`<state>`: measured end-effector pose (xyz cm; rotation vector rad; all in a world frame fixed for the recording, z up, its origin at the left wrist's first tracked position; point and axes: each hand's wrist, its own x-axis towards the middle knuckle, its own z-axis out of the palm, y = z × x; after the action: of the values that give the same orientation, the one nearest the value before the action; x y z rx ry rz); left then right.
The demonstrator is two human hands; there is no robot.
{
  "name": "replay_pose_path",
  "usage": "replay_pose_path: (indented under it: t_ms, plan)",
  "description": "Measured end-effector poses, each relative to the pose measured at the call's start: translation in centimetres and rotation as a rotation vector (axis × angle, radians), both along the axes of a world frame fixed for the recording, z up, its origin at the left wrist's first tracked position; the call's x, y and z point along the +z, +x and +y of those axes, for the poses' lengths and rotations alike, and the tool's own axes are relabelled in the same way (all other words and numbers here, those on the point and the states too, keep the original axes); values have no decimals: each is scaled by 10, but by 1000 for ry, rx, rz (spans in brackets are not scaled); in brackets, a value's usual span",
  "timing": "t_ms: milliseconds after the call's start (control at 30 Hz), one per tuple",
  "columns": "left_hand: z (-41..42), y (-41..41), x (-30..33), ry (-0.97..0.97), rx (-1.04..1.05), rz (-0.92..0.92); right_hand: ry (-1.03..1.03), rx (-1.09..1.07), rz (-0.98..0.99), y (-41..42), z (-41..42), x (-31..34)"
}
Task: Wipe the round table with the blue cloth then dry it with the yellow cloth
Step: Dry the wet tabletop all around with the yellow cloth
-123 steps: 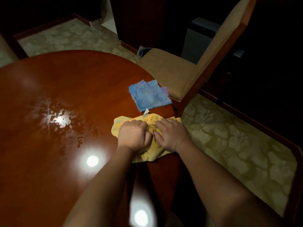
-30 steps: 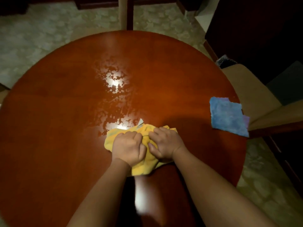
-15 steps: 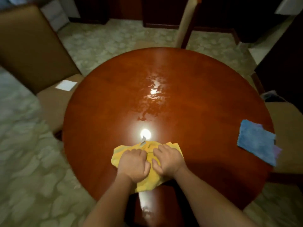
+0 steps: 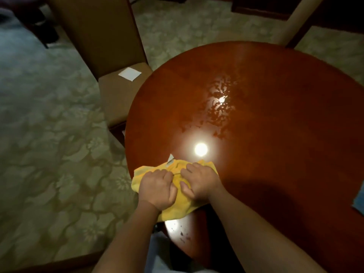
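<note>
**2 hands bunch the yellow cloth at the table's near-left edge**

The fingers of the left hand (image 4: pixel 157 189) are curled down into the yellow cloth (image 4: pixel 177 203), knuckles up, gripping a bunch of it. The right hand (image 4: pixel 200 181) sits just beside it, touching or nearly touching, with its fingers curled the same way and its thumb tucked into the fabric between the 2 hands. Both forearms run back toward the bottom of the view.

The cloth lies crumpled under the hands, spreading out past them on the left and toward the person. Its left part hangs over the rim of the round table (image 4: pixel 275 154). A small white tag (image 4: pixel 171 158) sticks up from the far edge of the cloth.

On the glossy red-brown tabletop, a bright round reflection of a lamp shines just beyond the cloth. Farther in, a patch of wet streaks (image 4: pixel 218 111) glistens around a 2nd, smaller glint.

A sliver of the blue cloth (image 4: pixel 358 201) shows at the right border, well apart from the hands.

A brown chair (image 4: pixel 118 91) stands at the table's left, with a white square of paper (image 4: pixel 130 74) on its seat. Patterned carpet (image 4: pixel 49 154) covers the floor.
</note>
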<state>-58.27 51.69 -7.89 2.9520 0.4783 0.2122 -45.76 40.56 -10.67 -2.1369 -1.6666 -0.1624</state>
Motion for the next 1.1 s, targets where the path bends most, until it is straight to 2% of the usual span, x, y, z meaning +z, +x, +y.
replay_pose_path:
  t_ms: [367, 633, 900, 1100]
  plan:
    - [58, 35, -11, 12, 56, -83, -13, 63, 18, 40, 59, 6]
    - [116, 75, -18, 15, 69, -159, -19, -28, 6, 72, 114, 4]
    - [86, 60, -8, 68, 161, -116, -171, -5, 35, 55, 96, 17]
    - [75, 44, -12, 99, 91, -146, -198, -54, 78, 33, 75, 19]
